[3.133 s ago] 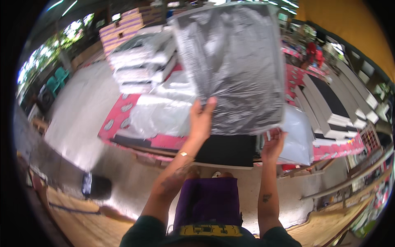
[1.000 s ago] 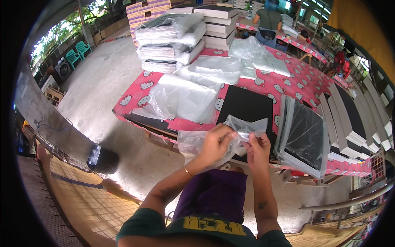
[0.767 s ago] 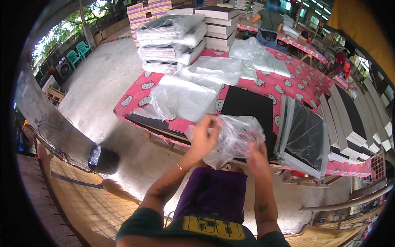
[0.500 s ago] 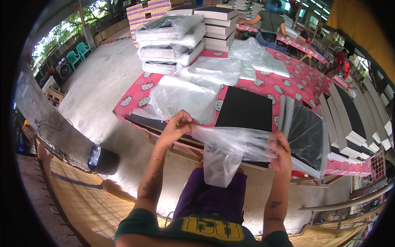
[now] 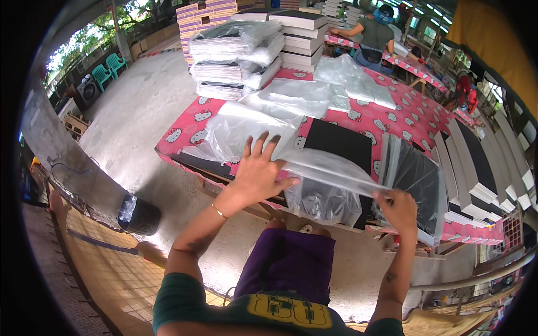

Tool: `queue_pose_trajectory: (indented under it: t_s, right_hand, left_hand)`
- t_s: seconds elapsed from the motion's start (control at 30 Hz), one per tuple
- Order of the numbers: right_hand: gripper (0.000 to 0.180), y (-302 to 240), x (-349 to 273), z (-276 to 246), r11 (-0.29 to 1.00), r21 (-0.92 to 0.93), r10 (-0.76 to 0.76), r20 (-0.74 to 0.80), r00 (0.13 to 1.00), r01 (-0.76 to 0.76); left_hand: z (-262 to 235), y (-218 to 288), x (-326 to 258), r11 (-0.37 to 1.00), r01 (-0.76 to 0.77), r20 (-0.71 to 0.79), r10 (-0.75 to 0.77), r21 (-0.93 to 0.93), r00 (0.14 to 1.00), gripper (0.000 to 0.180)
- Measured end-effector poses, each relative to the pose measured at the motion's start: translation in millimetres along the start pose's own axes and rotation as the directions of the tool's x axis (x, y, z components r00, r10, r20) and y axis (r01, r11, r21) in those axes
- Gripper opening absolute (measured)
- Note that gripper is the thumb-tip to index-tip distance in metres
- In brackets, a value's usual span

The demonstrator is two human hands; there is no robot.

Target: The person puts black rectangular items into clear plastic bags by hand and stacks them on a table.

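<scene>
A clear plastic bag (image 5: pixel 325 201) stretches slantwise in front of me, over the near part of a black-covered book block (image 5: pixel 339 140) at the table edge. My right hand (image 5: pixel 399 211) pinches the bag's right end. At its other end, my left hand (image 5: pixel 256 171) has its fingers spread, with the thumb beside the plastic; whether it touches is unclear. Behind the left fingers lies a pile of clear bags (image 5: pixel 241 126). Just past my right hand, a black book block in clear plastic (image 5: pixel 416 182) rests on the table.
Pink patterned cloth (image 5: pixel 412 115) covers the table. Bagged stacks (image 5: pixel 235 53) and bare thick book blocks (image 5: pixel 300 42) stand at the far left. More book blocks (image 5: pixel 476 162) lean in a row at right. A co-worker (image 5: pixel 374 42) stands at a farther table. A black bin (image 5: pixel 140 215) sits on the floor.
My left hand has opened from its pinch on the bag and moved right and up. My right hand has moved right, drawing the bag into a long slanted edge over the book block.
</scene>
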State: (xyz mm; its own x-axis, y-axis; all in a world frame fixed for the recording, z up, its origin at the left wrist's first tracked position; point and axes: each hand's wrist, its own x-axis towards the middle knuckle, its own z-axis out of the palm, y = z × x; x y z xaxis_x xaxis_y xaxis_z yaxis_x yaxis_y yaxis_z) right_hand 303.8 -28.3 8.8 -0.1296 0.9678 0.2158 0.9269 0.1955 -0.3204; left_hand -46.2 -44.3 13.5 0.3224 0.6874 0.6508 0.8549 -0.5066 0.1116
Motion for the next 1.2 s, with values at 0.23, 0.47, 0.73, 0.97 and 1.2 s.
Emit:
queue_pose_trajectory:
  t_s: [0.23, 0.47, 0.73, 0.97, 1.2]
  right_hand:
    - [0.036, 35.6, -26.6, 34.4, -0.180, 0.965, -0.231, 0.144, 0.962, -0.188]
    - [0.043, 19.6, -32.2, 46.2, 0.492, 0.865, -0.697, 0.459, 0.551, -0.098]
    - [0.046, 52.1, -40.5, 58.9, 0.250, 0.949, -0.488, 0.294, 0.822, -0.190]
    - [0.043, 40.5, -56.1, 67.2, -0.477, 0.863, 0.054, 0.217, 0.975, -0.166]
    - [0.031, 67.7, -81.4, 103.1, -0.190, 0.938, -0.380, 0.203, 0.903, -0.290]
  left_hand:
    - [-25.2, 2.6, -11.4, 0.316, 0.294, 0.335, 0.082, -0.902, 0.939, 0.029]
    - [-20.8, 24.5, 4.8, -0.194, 0.527, 0.561, -0.249, -0.827, 0.789, 0.033]
    - [15.2, 10.4, -15.8, -0.132, 0.403, 0.375, 0.196, -0.906, 0.906, 0.029]
    - [37.1, -12.1, -36.4, 0.423, 0.656, 0.776, 0.429, -0.625, 0.463, 0.038]
    - [31.3, -17.7, -56.8, -0.670, 0.452, 0.639, -0.043, -0.588, 0.768, 0.031]
